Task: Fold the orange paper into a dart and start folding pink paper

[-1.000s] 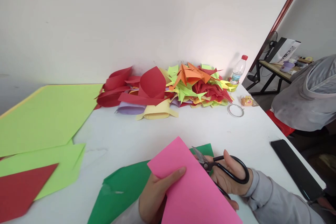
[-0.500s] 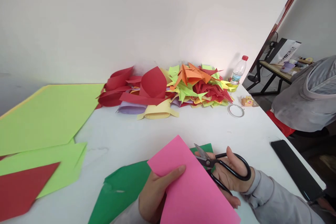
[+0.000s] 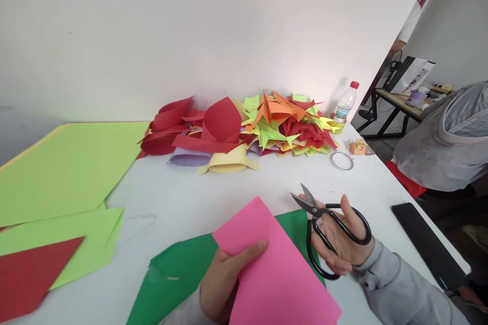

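Note:
A sheet of bright pink paper (image 3: 280, 269) is pinched in my left hand (image 3: 231, 277), thumb on top and the other fingers hidden underneath. My right hand (image 3: 343, 241) holds black-handled scissors (image 3: 318, 210), with the thumb through one loop. The scissor blades stand slightly apart, pointing up and left, clear of the pink sheet's right edge. Under both hands lies green paper (image 3: 179, 264) on the white table (image 3: 183, 198).
Large lime-green sheets (image 3: 76, 167) and a red piece (image 3: 34, 277) lie at left. Along the wall sit red paper shapes (image 3: 221, 122) and a pile of folded paper (image 3: 282, 117). At right are a bottle (image 3: 345, 104), a tape roll (image 3: 342, 161), a wrapped snack (image 3: 358, 147), a black phone-like slab (image 3: 429, 244) and a seated person (image 3: 442, 137).
My right hand has moved the scissors up and right, away from the pink paper's edge, and the lower handle has swung wider. My left hand keeps its hold on the sheet.

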`<state>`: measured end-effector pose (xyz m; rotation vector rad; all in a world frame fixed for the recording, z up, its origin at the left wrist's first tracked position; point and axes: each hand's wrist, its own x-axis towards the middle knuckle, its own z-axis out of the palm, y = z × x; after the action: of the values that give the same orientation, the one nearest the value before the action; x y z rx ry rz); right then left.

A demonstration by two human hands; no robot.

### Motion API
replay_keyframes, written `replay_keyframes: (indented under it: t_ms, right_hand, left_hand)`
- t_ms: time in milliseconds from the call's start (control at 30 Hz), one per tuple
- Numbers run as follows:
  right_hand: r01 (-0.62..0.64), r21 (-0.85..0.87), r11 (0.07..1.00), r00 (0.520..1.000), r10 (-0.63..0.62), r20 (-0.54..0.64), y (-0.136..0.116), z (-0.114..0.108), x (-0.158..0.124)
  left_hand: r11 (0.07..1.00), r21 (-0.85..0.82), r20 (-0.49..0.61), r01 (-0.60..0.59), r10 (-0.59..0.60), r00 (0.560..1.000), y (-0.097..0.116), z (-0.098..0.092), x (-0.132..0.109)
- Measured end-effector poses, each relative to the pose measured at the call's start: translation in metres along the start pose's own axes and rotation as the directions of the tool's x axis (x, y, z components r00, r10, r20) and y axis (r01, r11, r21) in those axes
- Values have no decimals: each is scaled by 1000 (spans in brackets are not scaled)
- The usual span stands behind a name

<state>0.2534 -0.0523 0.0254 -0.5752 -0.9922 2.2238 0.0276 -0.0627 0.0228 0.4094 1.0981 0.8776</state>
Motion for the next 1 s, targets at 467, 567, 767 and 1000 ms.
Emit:
replay_keyframes:
  t_ms: [467, 567, 767, 1000]
  right_hand:
    - [-105, -695, 711, 617, -501, -607, -8, -24, 2]
    - [-312, -792, 525, 477, -635, -608, -11, -33, 0]
    - [-679, -724, 120, 371, -795, -480, -12, -48, 1]
    - [-859, -510, -45, 291, -863, -414, -22, -79, 0]
  left_hand:
    - [994, -26, -42, -104, 103, 994, 10, 1, 8]
    - [990, -33, -28, -136, 136, 990, 14, 0, 12]
    - [985, -2, 72, -175, 175, 982, 18, -3, 14]
    - [963, 11, 152, -269, 264, 952, 16, -5, 13]
